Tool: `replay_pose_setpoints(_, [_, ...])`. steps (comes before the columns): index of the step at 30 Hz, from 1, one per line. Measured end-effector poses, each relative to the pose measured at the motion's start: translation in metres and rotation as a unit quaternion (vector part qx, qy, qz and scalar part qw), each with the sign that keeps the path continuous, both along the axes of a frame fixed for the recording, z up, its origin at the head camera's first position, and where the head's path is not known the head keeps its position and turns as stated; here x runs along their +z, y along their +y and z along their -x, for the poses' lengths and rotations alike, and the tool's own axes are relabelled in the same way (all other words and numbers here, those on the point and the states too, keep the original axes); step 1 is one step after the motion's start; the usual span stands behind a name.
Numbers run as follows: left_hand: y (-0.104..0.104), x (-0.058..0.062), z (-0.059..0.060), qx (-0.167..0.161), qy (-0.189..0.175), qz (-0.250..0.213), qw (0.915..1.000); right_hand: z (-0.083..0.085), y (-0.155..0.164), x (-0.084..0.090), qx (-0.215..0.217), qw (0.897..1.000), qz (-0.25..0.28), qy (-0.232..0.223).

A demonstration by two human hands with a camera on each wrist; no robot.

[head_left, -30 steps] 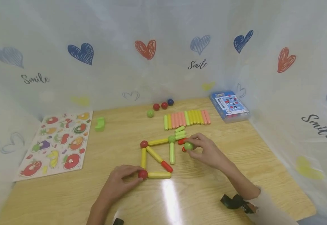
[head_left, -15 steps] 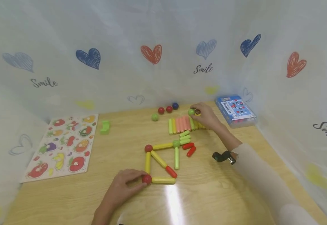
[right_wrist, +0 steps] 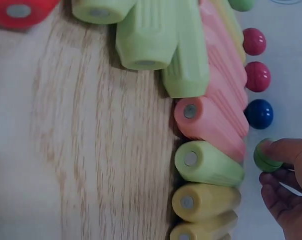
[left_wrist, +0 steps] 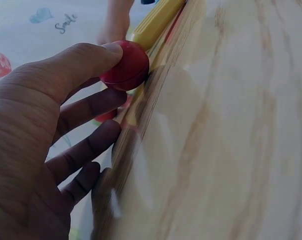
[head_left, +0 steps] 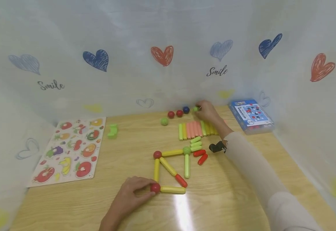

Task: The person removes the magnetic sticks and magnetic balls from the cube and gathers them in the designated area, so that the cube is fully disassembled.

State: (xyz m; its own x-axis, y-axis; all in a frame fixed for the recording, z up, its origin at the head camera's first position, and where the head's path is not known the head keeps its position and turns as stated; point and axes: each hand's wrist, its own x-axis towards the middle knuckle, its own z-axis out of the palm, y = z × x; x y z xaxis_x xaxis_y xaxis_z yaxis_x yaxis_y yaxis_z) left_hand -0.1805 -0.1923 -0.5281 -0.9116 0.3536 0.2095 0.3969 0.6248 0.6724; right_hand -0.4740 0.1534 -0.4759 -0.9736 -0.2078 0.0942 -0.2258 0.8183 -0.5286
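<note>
On the wooden table (head_left: 237, 199) lies a flat figure of yellow sticks (head_left: 172, 189) joined by balls. My left hand (head_left: 147, 189) pinches the red ball (head_left: 155, 187) at its near corner; the left wrist view shows my thumb pressed on that red ball (left_wrist: 125, 65). My right hand (head_left: 200, 109) reaches to the back of the table and holds a green ball (head_left: 196, 108) by the fingertips, just right of a blue ball (head_left: 186, 109). In the right wrist view the green ball (right_wrist: 265, 156) sits in my fingertips (right_wrist: 285, 150) beside the blue ball (right_wrist: 259, 113).
A row of green, pink and yellow sticks (head_left: 198, 129) lies behind the figure, with two red short sticks (head_left: 201, 155) nearby. Two red balls (head_left: 175, 113) and a loose green ball (head_left: 164, 121) sit at the back. A blue box (head_left: 250, 115) stands right, a fruit puzzle board (head_left: 69, 150) left.
My right hand carried the green ball from beside the figure to the back of the table, next to the blue ball. My left hand stayed on the red ball.
</note>
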Motion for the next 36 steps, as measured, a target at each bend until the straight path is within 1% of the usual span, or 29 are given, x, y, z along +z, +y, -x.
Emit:
replay_pose_setpoints(4, [0.002,0.001,-0.001,-0.005,0.011,0.007,0.9999,0.005,-0.003,-0.004,0.001,1.000,-0.010,-0.006])
replay_pose_setpoints(9, [0.003,0.002,0.000,-0.004,0.020,0.009,0.9998,0.009,-0.007,-0.005,0.002,1.000,-0.028,-0.010])
replay_pose_setpoints(17, [0.002,0.002,0.000,0.000,0.003,0.009,1.0000,0.012,-0.010,-0.007,-0.007,0.999,-0.037,-0.022])
replay_pose_setpoints(21, [0.001,0.001,0.001,0.003,0.003,0.006,1.0000,0.016,-0.010,-0.011,-0.009,0.999,-0.039,-0.029])
replay_pose_setpoints(26, [0.003,0.000,0.001,0.003,0.005,-0.001,1.0000,0.012,-0.006,-0.007,-0.024,0.999,-0.037,-0.030])
replay_pose_setpoints(28, [0.003,-0.001,0.001,0.003,0.006,0.001,1.0000,0.005,-0.004,-0.003,-0.026,0.999,-0.029,-0.021])
replay_pose_setpoints(29, [0.003,-0.001,0.002,0.002,0.007,0.003,1.0000,0.000,-0.003,0.000,-0.021,0.999,-0.023,-0.009])
replay_pose_setpoints(31, [0.003,-0.001,0.002,0.000,0.009,0.005,0.9999,-0.016,-0.005,0.007,-0.006,1.000,-0.010,0.021])
replay_pose_setpoints(33, [0.002,0.000,0.002,0.001,0.009,0.009,0.9999,-0.039,-0.009,0.015,0.021,0.998,0.005,0.062])
replay_pose_setpoints(36, [0.000,0.002,0.002,0.002,0.012,0.006,0.9999,-0.084,-0.021,0.022,0.079,0.990,0.030,0.114])
